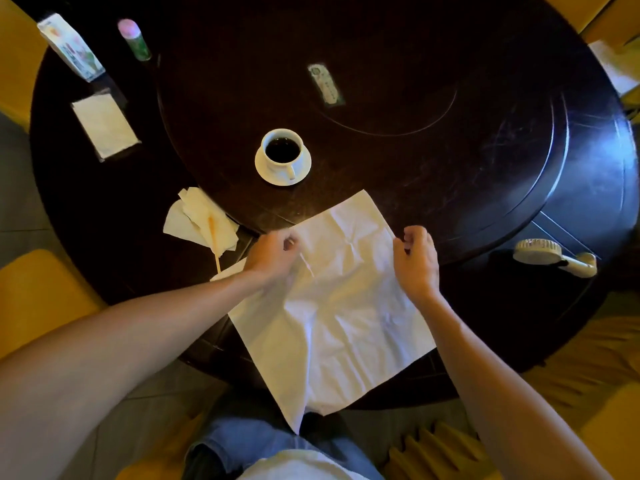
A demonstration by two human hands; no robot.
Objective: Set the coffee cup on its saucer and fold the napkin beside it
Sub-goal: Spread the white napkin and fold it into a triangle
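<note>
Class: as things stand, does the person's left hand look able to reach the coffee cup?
Probably yes: the left hand is at the napkin, and only bare table lies between it and the coffee cup.

A white coffee cup [281,151] of black coffee sits on its saucer [304,168] on a dark round table [485,150]. Nearer, a creased white napkin [332,306] lies unfolded, overhanging the table edge, its side edges pinched by the left hand [272,254] and right hand [415,263].

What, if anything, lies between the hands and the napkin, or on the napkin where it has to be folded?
Nothing visible does. The left hand and right hand are already at the side edges of the napkin, which lies spread open with nothing on it. The cup on its saucer stands apart, beyond the far corner.
</note>
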